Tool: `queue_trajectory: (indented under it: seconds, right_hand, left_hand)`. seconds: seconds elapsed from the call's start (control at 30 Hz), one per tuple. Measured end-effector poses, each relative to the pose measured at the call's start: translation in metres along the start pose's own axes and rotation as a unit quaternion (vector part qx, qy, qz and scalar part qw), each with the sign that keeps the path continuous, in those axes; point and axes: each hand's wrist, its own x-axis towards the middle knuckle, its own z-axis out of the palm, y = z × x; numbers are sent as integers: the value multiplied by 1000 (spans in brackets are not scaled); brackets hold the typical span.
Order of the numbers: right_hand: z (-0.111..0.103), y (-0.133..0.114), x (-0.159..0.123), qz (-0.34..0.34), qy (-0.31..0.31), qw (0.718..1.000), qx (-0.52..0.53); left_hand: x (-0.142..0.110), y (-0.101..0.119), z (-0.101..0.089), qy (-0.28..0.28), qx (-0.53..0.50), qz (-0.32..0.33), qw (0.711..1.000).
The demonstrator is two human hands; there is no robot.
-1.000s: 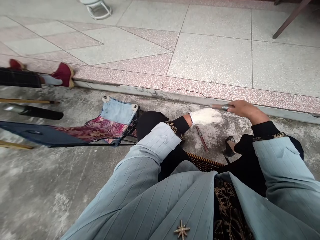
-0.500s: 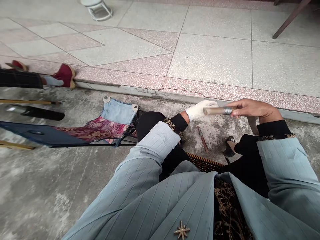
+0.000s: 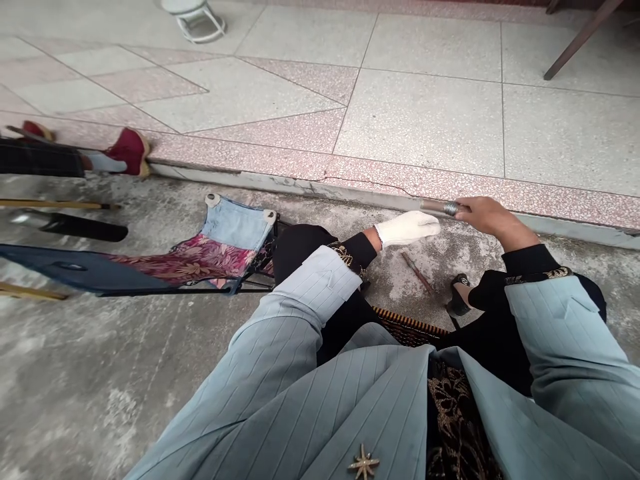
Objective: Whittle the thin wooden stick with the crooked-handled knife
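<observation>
One right hand (image 3: 489,217) gripping a stick (image 3: 438,206), one gloved left hand (image 3: 408,229), hold unclear, step edge (image 3: 360,196) beyond, open concrete (image 3: 200,360) leftward

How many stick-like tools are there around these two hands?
2: the stick with the silvery band in the right hand, and the reddish stick on the ground near the gloved left hand, which might hide another.
</observation>
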Motion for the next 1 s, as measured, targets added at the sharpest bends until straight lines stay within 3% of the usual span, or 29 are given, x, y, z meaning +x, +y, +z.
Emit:
queue_trajectory:
  seconds: [0.1, 0.17, 0.27, 0.33, 0.4, 0.53, 0.63, 0.73, 0.8, 0.87, 1.0]
  right_hand:
    - [-3, -1, -4, -84, -146, 986, 13]
    - [-10, -4, -11, -161, -240, 955, 69]
    - [-25, -8, -27, -233, -286, 913, 173]
    - [-34, -12, -38, -209, -225, 918, 252]
    - [-39, -16, -45, -168, -126, 919, 333]
    - [-30, -25, -42, -112, 33, 896, 429]
    - [-16, -28, -31, -72, 84, 925, 364]
    - [-3, -30, -23, -51, 104, 978, 173]
    - [5, -32, -20, -59, 70, 995, 42]
    - [10, -34, -20, -86, -10, 996, -25]
    - [7, -36, -27, -179, -217, 959, 20]
  left_hand:
    - [-1, -3, -11, 31, 27, -19, 999]
    - [-2, -4, -15, 38, 27, -16, 999]
    - [-4, -4, -15, 36, -29, -15, 999]
    - [-5, -1, -12, 50, -73, -23, 996]
    - [-7, 3, -9, 76, -94, -34, 992]
    - [-11, 11, -4, 78, -44, -38, 995]
    - [-16, 15, 0, 38, 41, -42, 998]
    - [-22, 16, 3, 14, 161, -48, 986]
    - [-24, 14, 5, 1, 230, -51, 972]
    - [-25, 12, 6, -18, 263, -53, 963]
    - [-27, 8, -1, -52, 219, -24, 974]
